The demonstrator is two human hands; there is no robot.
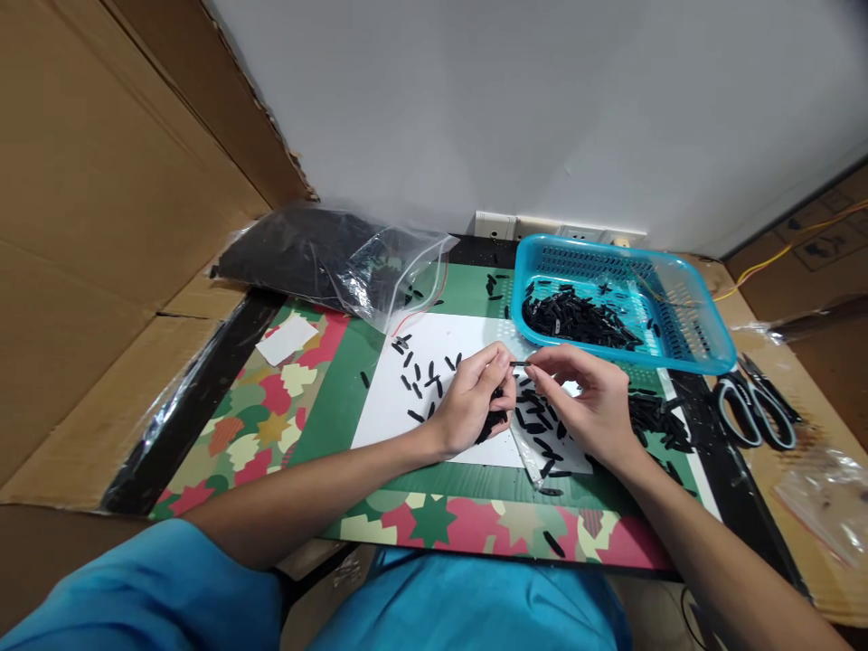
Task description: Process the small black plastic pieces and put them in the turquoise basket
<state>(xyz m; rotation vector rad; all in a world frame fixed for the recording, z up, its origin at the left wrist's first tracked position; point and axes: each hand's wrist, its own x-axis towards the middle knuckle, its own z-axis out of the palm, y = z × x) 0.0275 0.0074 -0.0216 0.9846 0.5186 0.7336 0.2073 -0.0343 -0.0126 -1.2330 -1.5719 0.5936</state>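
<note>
Landmark: the white sheet [467,380] on the patterned mat [271,416]. Over its near right part the left hand [471,407] is curled, a clump of black pieces in the palm, fingertips pinching one small black piece [519,363]; the right hand [589,402] pinches that same piece from the other side, remaining fingers loosely bent; loose black pieces [424,371] lie scattered across the sheet; beyond its far right corner sits a blue basket [684,339] holding more; scissors [756,411] lie right of the sheet; a clear bag [339,258] lies past its far left edge.

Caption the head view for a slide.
Both hands, left hand and right hand, pinch one small black piece beside a blue basket.
</note>
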